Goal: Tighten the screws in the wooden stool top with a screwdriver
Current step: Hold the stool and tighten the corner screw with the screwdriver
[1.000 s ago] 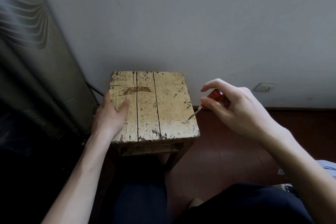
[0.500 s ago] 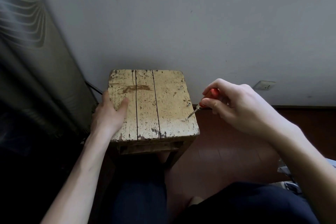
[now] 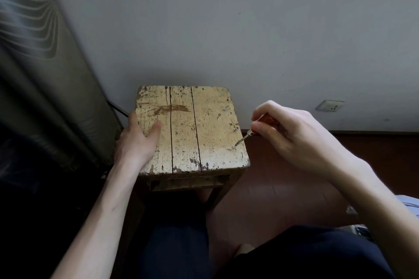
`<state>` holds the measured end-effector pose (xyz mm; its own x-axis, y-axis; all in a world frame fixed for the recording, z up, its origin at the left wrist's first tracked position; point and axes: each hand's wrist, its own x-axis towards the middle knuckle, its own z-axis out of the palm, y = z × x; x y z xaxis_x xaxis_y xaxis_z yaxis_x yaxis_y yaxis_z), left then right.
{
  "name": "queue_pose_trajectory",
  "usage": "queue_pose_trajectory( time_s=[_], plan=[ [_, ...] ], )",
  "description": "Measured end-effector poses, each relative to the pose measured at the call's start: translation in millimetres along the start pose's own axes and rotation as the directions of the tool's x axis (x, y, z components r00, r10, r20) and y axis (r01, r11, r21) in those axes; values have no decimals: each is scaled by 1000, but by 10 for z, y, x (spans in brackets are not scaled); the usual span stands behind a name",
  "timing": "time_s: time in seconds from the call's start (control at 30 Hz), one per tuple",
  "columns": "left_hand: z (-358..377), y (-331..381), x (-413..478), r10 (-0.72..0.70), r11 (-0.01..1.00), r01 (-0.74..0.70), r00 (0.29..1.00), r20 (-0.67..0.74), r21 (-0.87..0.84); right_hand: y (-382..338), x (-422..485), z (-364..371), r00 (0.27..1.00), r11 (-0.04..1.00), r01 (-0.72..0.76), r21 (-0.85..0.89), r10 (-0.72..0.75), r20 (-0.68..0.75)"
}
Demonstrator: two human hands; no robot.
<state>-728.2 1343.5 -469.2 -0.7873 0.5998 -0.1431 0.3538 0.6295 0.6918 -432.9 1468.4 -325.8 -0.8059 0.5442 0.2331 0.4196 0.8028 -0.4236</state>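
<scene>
A worn, cream-painted wooden stool top stood against a pale wall. The left hand clasped its left edge, thumb lying on top. The right hand pinched a small red-handled screwdriver in its fingers, the tip set on a small metal screw near the top's front right corner.

Left hand grips the stool top (thumb flat above); right hand pinches the screwdriver in curled fingers.
</scene>
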Motion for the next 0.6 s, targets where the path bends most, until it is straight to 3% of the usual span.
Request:
queue_pose_trajectory(
  time_s=[0.13, 0.6],
  plan=[
    [4, -10, 2, 2, 1000, -2, 1000, 0, 0, 30, 13, -105, 991, 1000, -15, -18, 17, 133],
    [6, -31, 19, 17, 1000, -17, 1000, 0, -12, -11, 42, -11, 1000, 996, -15, -88, 17, 19]
  ],
)
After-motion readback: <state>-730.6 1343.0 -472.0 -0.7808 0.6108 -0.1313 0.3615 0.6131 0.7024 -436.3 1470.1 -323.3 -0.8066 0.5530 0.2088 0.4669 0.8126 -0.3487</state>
